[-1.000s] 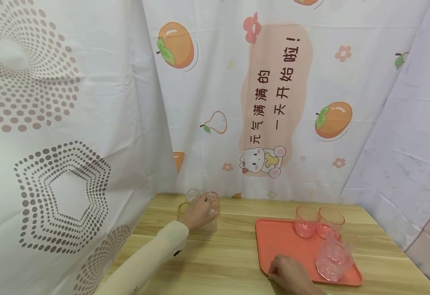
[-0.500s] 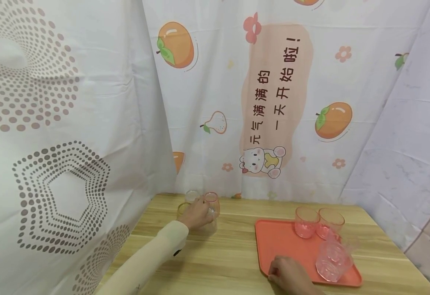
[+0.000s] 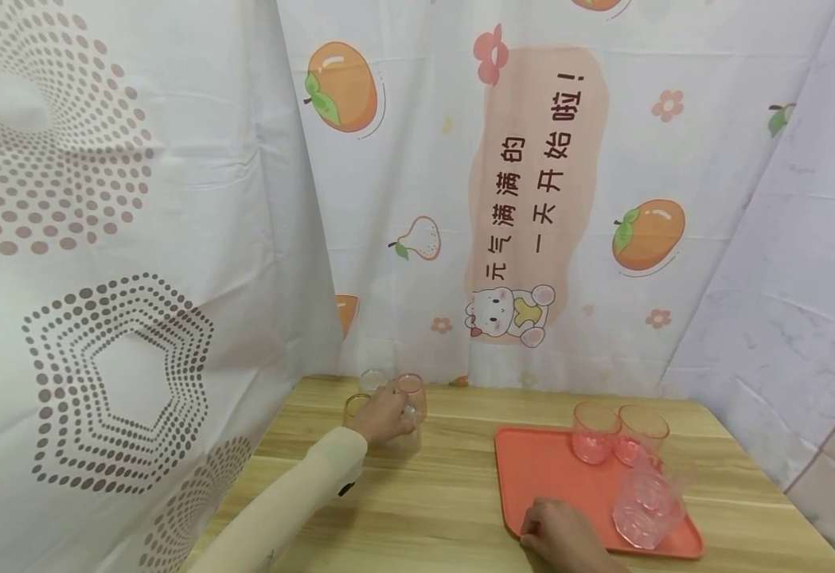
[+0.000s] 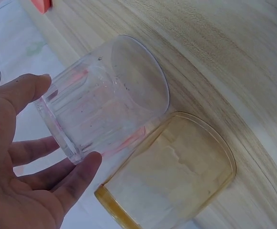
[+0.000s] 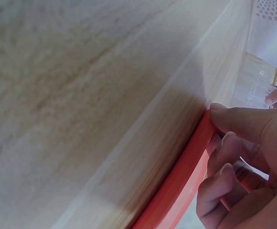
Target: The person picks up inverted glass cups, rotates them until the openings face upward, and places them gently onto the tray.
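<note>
In the left wrist view, my left hand (image 3: 386, 415) holds a clear drinking glass (image 4: 100, 100) by its thick base, thumb on one side and fingers on the other. The glass is upside down, its rim at the wooden table. Close beside it is an inverted amber glass (image 4: 176, 171). A pink glass (image 3: 411, 386) and another clear glass (image 3: 372, 380) stand just behind the hand in the head view. My right hand (image 3: 566, 535) grips the near left corner of a red tray (image 3: 546, 469), its thumb on the rim and its fingers curled.
Two pink glasses (image 3: 595, 434) stand upright at the tray's back. A clear, pinkish jug-like vessel (image 3: 646, 505) is at its front right. The wooden table (image 3: 417, 525) ends at a white printed curtain (image 3: 417, 159) behind and a patterned one (image 3: 173, 318) at left.
My left hand shifts slightly left among the glasses, showing more of the pink one. The right hand and tray stay where they were.
</note>
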`<state>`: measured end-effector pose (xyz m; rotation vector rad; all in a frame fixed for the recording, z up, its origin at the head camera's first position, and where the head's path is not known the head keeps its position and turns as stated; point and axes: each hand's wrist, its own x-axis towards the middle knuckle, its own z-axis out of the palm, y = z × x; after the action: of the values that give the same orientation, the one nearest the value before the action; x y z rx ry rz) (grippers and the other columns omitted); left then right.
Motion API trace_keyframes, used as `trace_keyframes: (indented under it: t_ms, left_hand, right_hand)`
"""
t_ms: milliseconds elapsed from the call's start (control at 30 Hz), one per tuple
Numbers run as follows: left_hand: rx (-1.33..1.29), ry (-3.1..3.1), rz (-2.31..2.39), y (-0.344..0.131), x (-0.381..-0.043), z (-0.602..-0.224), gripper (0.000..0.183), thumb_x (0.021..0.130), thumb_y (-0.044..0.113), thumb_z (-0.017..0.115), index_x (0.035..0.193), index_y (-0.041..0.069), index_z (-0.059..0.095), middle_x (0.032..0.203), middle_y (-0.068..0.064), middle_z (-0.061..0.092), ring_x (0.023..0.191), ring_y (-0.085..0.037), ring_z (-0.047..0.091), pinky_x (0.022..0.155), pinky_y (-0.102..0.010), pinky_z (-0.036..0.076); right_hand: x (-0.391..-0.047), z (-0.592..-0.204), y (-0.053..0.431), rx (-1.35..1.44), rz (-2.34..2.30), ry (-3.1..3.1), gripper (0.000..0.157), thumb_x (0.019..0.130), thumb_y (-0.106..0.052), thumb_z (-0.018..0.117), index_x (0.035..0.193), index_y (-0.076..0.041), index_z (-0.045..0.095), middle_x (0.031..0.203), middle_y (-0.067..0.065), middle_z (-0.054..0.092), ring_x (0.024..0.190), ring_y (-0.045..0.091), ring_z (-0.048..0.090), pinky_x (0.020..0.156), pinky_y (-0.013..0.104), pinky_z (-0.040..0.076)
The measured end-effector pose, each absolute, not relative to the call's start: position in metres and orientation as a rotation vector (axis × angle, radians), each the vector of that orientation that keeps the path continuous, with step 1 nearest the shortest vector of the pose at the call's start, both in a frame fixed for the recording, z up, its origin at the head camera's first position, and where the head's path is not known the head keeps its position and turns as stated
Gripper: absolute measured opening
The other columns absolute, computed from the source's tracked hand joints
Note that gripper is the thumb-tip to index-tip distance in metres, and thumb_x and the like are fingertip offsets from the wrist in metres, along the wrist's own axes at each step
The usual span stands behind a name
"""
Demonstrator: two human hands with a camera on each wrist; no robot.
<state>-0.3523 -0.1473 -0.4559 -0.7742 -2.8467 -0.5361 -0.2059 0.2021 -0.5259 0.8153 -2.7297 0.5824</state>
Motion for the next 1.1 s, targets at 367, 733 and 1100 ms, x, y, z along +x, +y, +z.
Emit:
trace_keyframes:
  t_ms: [367, 733, 1100]
  left_hand:
    - [-0.786, -2.854, -0.541, -0.1443, -0.3519, -0.4511, 0.058, 0.087, 0.016, 0.080, 0.134, -0.008, 0.056, 0.116, -0.021, 0.061, 0.098, -0.037, 0.063, 0.082, -0.048, 0.055]
    - [-0.775, -2.878, -0.540, -0.1432, -0.3559, -0.4535, 0.026, 0.080, 0.014, 0.085, 0.094, 0.003, 0.065, 0.080, -0.001, 0.058, 0.070, -0.014, 0.054, 0.060, -0.029, 0.049]
    - [-0.812, -2.889, -0.602, -0.1454, -0.3480, -0.4490, 0.024, 0.076, 0.012, 0.086, 0.091, 0.004, 0.068, 0.084, -0.002, 0.062, 0.072, -0.012, 0.056, 0.062, -0.027, 0.051]
  right_hand:
    - [-0.2057, -0.5240, 0.2023, 0.795, 0.617, -2.755, 0.024, 0.074, -0.020, 0.090, 0.071, -0.027, 0.067, 0.073, -0.020, 0.053, 0.067, 0.000, 0.054, 0.057, 0.028, 0.046]
    - [-0.2050, -0.5225, 0.2011, 0.793, 0.635, -2.773, 0.023, 0.076, -0.020, 0.089, 0.072, -0.028, 0.068, 0.074, -0.020, 0.052, 0.067, -0.001, 0.052, 0.056, 0.027, 0.044]
    - [-0.2034, -0.5203, 0.2026, 0.788, 0.661, -2.809, 0.022, 0.077, -0.018, 0.089, 0.072, -0.027, 0.069, 0.074, -0.019, 0.053, 0.068, 0.000, 0.054, 0.058, 0.028, 0.046]
